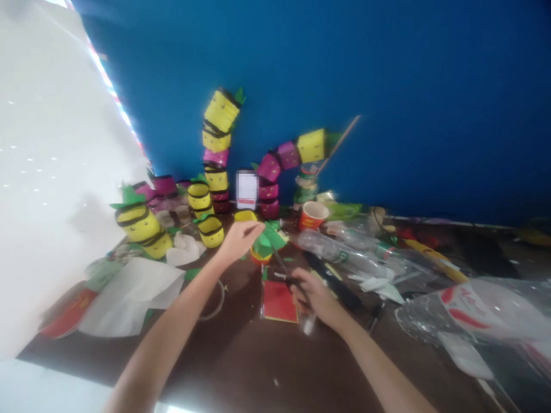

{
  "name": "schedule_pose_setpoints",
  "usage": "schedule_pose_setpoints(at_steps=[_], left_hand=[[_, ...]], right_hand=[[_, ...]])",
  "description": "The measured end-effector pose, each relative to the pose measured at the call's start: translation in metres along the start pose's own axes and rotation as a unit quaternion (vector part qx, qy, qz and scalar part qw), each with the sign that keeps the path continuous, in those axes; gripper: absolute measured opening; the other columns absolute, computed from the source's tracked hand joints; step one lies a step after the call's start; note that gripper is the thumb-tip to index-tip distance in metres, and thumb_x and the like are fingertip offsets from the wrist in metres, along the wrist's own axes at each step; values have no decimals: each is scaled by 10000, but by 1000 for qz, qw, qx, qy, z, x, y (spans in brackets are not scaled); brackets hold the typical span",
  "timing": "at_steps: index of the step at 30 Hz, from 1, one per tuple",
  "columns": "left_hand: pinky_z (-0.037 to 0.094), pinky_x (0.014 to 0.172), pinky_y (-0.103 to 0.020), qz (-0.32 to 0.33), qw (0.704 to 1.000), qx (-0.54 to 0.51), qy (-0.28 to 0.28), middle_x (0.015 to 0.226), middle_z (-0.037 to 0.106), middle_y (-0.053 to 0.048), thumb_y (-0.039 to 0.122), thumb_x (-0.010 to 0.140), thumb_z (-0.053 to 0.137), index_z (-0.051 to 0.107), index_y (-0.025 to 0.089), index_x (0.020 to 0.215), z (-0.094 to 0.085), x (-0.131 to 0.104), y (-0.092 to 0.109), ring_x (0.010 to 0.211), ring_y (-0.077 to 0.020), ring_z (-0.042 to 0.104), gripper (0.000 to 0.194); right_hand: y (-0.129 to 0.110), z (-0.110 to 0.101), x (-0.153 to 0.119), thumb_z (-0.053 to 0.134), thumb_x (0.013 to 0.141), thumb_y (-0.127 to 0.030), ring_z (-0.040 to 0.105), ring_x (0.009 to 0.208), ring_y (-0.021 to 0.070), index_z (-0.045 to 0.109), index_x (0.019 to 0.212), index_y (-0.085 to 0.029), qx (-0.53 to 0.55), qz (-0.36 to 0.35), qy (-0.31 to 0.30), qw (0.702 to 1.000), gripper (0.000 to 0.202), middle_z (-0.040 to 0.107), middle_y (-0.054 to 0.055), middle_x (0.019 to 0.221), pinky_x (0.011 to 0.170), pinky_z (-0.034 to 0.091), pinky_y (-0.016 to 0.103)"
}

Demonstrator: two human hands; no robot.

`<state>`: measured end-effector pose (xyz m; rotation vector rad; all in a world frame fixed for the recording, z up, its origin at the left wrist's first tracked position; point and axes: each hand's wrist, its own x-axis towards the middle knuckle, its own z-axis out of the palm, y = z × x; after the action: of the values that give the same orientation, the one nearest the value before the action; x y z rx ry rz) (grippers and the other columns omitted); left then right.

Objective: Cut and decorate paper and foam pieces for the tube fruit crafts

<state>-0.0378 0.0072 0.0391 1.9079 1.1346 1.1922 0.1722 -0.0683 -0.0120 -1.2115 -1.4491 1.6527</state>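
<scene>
My left hand [239, 244] is closed in a pinch on a piece of green paper [271, 240]. In my right hand [316, 297] are dark-handled scissors [281, 263], their blades pointing up and left to the paper's lower edge. Whether the blades are apart cannot be made out through the blur. Just under the green paper shows part of a red and yellow cup [260, 259]. A flat red square [279, 301] lies on the brown table [241, 367], below and left of the right hand.
Yellow and purple cup figures with green tops [216, 179] are stacked against the blue wall [387, 86]. A red paper cup [314, 215] stands behind my right hand. Clear plastic bottles [344, 252] and a large clear bag [482, 312] lie rightward. White paper [133, 295] lies left.
</scene>
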Motion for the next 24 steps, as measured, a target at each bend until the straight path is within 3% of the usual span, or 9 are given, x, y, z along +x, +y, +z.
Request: schedule_pose_setpoints(at_steps=[17,24], left_hand=[[386,549,-200,-15,1000,-4,-21,704,644,-12,371,823,471,657,130,767,6,-2,1,602,-119,533,310],[418,588,-207,-19,999,-4,-42,767,666,-40,382,821,466,663,117,823,13,-3,1,658,-138,571,330]], right_hand=[[1,-2,0,582,709,-540,329,322,46,389,778,-216,24,-17,-25,999,384,355,-133,395,344,216,152],[3,-2,1,550,686,-615,310,310,45,382,772,-215,52,-37,-36,997,442,347,-132,394,324,210,150]])
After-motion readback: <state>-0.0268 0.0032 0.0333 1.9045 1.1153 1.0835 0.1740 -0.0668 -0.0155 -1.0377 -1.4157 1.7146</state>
